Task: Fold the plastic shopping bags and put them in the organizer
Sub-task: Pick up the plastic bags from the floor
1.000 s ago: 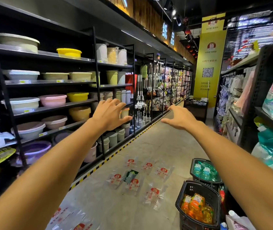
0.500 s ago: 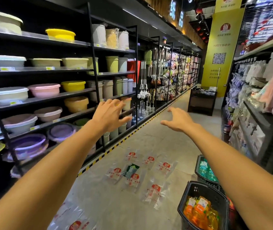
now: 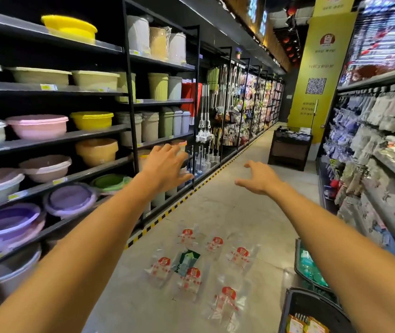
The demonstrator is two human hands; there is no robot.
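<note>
Bags (image 3: pixel 189 267) lie spread flat on the floor (image 3: pixel 227 207) of a shop aisle, several clear ones with red print, loosely grouped and partly overlapping. None shows a fold. A small green packet (image 3: pixel 187 259) lies among them, touching at least two; whether it is the organizer cannot be told from this view.

Both arms reach forward, well above the bags and well apart from them. The left hand (image 3: pixel 165 167) is raised with fingers spread wide and holds nothing. The right hand (image 3: pixel 260 177) is likewise empty, fingers loosely apart and slightly bent, palm down. Neither hand touches any goods.

Compared with the views of a second ago, the hands keep the same outstretched pose and the same empty state. What has changed is the camera: the head has swung left and slightly up, so the left-hand shelves fill more of the view, and the two baskets (image 3: pixel 311 306) at lower right are now partly cut off by the frame edge. The bags themselves lie as they did.

Judgement: no folding has begun. The unchanged pose suggests a start-of-task gesture rather than a reach for anything, and the first useful move would be to lower a hand to one bag.

Surroundings: shelves (image 3: pixel 83 133) of plastic basins and bins stand to the left, hanging goods beyond them, packaged goods on racks (image 3: pixel 372 140) to the right, and a yellow pillar (image 3: pixel 321 68) at the aisle end.
</note>
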